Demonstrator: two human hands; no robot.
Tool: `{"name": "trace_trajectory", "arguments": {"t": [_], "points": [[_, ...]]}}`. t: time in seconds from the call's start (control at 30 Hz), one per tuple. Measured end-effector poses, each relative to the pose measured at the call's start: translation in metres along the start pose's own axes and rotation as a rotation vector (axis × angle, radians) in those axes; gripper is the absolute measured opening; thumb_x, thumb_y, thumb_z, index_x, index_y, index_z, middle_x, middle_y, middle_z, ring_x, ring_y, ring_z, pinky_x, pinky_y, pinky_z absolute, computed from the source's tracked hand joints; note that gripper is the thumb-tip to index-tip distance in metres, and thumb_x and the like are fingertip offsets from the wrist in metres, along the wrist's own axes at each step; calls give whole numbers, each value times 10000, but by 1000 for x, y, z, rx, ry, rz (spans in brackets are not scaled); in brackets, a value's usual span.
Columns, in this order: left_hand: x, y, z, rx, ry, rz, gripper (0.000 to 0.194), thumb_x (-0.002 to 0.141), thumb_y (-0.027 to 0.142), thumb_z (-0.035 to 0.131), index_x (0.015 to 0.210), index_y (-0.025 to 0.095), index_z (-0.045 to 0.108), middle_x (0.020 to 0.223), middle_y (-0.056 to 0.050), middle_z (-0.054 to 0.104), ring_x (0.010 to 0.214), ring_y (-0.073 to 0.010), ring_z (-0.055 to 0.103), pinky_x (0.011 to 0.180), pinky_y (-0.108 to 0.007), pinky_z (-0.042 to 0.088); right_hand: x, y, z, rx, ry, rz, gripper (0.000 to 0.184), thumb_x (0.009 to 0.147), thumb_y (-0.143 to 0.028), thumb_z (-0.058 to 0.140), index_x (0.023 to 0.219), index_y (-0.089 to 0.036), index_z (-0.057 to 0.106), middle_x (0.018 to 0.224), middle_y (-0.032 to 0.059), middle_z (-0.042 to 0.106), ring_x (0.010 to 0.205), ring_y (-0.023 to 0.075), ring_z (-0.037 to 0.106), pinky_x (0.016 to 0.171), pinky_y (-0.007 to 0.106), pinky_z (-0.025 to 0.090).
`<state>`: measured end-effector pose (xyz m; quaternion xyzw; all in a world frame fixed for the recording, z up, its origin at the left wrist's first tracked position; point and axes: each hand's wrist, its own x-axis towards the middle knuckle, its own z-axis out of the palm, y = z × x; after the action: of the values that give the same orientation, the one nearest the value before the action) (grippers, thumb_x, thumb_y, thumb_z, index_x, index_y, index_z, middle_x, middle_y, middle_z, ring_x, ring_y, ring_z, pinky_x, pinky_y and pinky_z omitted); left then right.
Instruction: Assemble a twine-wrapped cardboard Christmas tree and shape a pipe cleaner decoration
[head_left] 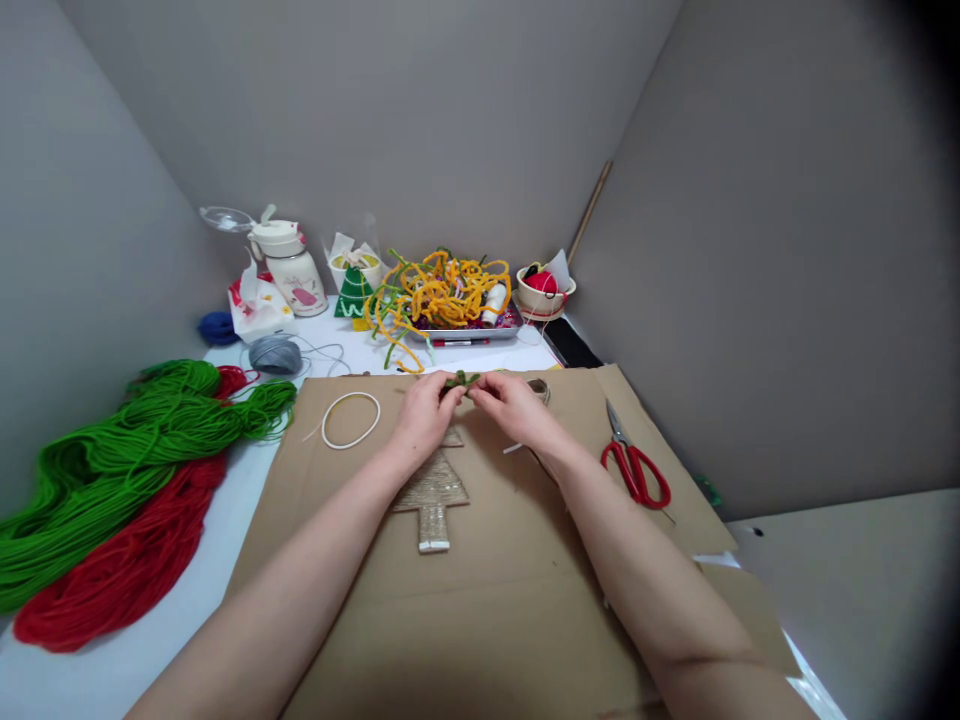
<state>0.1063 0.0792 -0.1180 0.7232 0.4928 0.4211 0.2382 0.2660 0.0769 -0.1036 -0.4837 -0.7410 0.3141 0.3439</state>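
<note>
Between my two hands, just above the top of a twine-wrapped tree shape, is a small dark green bow (463,380) that looks like fuzzy yarn. My left hand (429,408) pinches its left side with thumb and finger. On the other side, the fingertips of my right hand (512,405) close on the bow's right part. The twine-wrapped tree (435,485) lies flat on the cardboard (510,600), partly covered by my left hand and forearm. Its trunk end is white. A roll of twine (538,388) sits behind my right hand, mostly hidden.
Red-handled scissors (636,472) lie at the right. A white ring (351,420) is at the left, near green yarn (127,430) and red yarn (135,560). Along the back stand a bottle (296,270), a tray (480,333) of orange yarn, a bowl (546,300) and a dark phone (571,343).
</note>
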Motion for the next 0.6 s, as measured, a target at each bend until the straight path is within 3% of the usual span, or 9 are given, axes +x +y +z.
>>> {"name": "trace_trajectory", "arguments": {"t": [0.13, 0.27, 0.37, 0.5, 0.6], "points": [[2, -1, -2, -112, -103, -94, 110, 791, 246, 527, 742, 172, 592, 669, -12, 603, 655, -147, 535, 642, -262, 385, -2, -2, -4, -50, -48, -16, 181, 833, -283, 460, 729, -159, 542, 665, -19, 525, 618, 106, 433, 587, 224, 312], [3, 1, -10, -540, -340, -373, 149, 733, 285, 606, 696, 144, 577, 606, 4, 564, 547, -102, 489, 554, -230, 367, -3, -2, -12, 17, -227, -13, 205, 839, -321, 464, 789, -151, 566, 655, -26, 501, 592, 97, 399, 567, 220, 308], [3, 3, -16, -830, -430, -558, 189, 658, 267, 697, 697, 119, 585, 611, -4, 568, 524, -71, 488, 542, -205, 372, -3, 0, -17, 154, -315, -13, 226, 838, -353, 475, 830, -150, 574, 680, -27, 493, 595, 92, 386, 570, 220, 316], [4, 5, -18, -985, -448, -640, 200, 638, 244, 729, 692, 95, 606, 619, -18, 572, 511, -51, 484, 512, -177, 365, -3, 3, -12, 344, -299, 33, 218, 822, -373, 507, 825, -162, 564, 691, -27, 494, 596, 90, 394, 574, 224, 317], [5, 7, -15, -1010, -339, -615, 197, 635, 244, 728, 687, 92, 613, 606, -12, 566, 507, -45, 476, 500, -168, 357, -2, 5, 1, 528, -193, 119, 209, 798, -386, 537, 787, -177, 538, 660, -38, 468, 550, 80, 364, 544, 222, 295]]}}
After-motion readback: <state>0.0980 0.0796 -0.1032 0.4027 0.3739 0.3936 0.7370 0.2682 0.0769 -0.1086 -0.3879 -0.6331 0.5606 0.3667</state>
